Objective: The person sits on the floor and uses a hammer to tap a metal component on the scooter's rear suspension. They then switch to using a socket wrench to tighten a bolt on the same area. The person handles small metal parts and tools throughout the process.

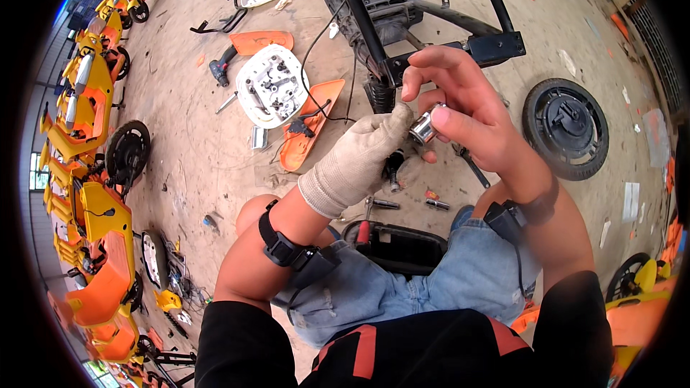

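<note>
My right hand (471,115), bare, pinches a shiny chrome socket (423,128) between the thumb and curled fingers. My left hand (358,162), in a cream knit glove, is closed close beside the socket, its fingertips near the other hand. Whether it grips anything is hidden from this view. Just beyond both hands stands a black scooter frame (356,14) with a dark coil spring (379,93). Below the hands lie a dark rod-like part (393,171) and two more metal sockets (437,204) (386,203) on the floor.
A white cover with loose hardware (251,86), orange panels (313,126) and a cordless drill (221,68) lie to the left. A wheel (566,129) rests on the right. Between my legs is a black tray (410,248) with a red-handled tool (364,233). Yellow scooters (90,122) line the left.
</note>
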Action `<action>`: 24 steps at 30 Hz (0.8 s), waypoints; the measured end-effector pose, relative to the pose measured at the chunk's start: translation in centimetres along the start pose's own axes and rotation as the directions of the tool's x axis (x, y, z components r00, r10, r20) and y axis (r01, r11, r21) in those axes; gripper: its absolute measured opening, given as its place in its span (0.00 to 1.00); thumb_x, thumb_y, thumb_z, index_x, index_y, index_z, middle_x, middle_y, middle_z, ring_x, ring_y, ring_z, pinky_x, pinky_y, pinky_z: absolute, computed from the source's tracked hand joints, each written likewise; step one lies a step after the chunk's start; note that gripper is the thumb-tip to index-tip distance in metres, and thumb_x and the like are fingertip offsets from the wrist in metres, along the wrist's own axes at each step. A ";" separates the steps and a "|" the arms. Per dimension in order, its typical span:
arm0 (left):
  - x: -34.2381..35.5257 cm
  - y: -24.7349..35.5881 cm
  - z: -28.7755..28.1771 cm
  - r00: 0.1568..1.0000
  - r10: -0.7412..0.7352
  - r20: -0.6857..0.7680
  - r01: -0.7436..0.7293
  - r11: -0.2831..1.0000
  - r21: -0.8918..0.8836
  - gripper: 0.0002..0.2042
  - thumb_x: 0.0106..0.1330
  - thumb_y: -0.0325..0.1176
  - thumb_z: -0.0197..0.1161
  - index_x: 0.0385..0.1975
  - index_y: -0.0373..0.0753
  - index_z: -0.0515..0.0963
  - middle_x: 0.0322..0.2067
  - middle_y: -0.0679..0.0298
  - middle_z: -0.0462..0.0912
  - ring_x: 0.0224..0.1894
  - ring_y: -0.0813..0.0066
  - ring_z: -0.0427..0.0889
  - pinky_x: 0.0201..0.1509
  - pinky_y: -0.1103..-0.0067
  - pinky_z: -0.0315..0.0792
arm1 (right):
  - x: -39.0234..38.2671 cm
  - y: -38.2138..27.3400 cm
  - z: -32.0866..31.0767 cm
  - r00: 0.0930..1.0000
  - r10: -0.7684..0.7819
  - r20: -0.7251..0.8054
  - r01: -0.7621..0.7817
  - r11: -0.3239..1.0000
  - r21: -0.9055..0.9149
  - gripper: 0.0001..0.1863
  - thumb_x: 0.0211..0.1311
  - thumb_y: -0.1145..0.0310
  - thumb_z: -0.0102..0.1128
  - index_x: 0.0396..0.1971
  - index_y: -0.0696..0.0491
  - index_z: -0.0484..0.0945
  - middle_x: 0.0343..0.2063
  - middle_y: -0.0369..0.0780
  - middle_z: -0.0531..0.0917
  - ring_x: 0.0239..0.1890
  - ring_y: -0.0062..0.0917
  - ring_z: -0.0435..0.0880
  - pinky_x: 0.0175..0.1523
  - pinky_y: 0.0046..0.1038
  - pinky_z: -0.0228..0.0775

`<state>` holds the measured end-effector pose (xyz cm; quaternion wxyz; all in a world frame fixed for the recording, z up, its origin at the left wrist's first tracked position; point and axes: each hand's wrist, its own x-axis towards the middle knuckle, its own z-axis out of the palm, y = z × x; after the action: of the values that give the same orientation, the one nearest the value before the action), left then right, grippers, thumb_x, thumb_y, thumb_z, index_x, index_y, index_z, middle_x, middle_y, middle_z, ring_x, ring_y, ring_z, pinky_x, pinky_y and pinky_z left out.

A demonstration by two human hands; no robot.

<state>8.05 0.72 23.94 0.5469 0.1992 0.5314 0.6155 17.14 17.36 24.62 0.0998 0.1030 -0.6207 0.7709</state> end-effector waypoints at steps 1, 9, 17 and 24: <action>-0.2 0.2 -0.2 0.999 -0.008 0.035 0.008 1.000 0.011 0.30 0.71 0.61 0.47 0.40 0.33 0.76 0.20 0.67 0.74 0.16 0.82 0.66 0.19 0.84 0.58 | 0.0 -0.1 0.2 1.000 0.001 0.000 -0.001 1.000 0.029 0.26 0.65 0.70 0.53 0.63 0.51 0.61 0.47 0.38 0.72 0.31 0.12 0.70 0.34 0.17 0.73; -0.1 0.0 -1.5 0.989 0.050 0.138 -0.054 0.998 0.031 0.26 0.70 0.55 0.55 0.45 0.33 0.77 0.30 0.69 0.79 0.27 0.88 0.75 0.27 0.88 0.69 | 0.1 0.6 -0.1 0.999 -0.026 -0.020 0.026 0.999 -0.019 0.26 0.64 0.66 0.62 0.59 0.52 0.64 0.45 0.38 0.77 0.36 0.13 0.74 0.34 0.18 0.74; -0.4 1.7 -2.2 0.981 0.156 -0.117 -0.155 0.988 0.017 0.21 0.68 0.51 0.58 0.41 0.36 0.77 0.23 0.71 0.74 0.18 0.86 0.69 0.19 0.87 0.61 | 0.6 4.2 1.4 0.950 0.012 -0.312 -0.037 0.997 -0.073 0.13 0.71 0.68 0.54 0.53 0.51 0.70 0.46 0.35 0.81 0.31 0.11 0.75 0.34 0.16 0.67; -0.5 2.8 -7.1 0.887 0.145 -0.439 -0.399 0.720 -0.567 0.11 0.72 0.40 0.47 0.28 0.43 0.66 0.17 0.70 0.68 0.12 0.81 0.59 0.14 0.82 0.50 | -1.6 10.2 8.5 0.949 0.002 0.315 0.238 0.650 -0.721 0.07 0.54 0.76 0.59 0.34 0.54 0.76 0.31 0.43 0.81 0.33 0.31 0.83 0.37 0.29 0.75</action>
<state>1.06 -2.37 24.09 0.3747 -0.0410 0.3436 0.8602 16.12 6.87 16.35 0.0924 0.2042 -0.8825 0.4135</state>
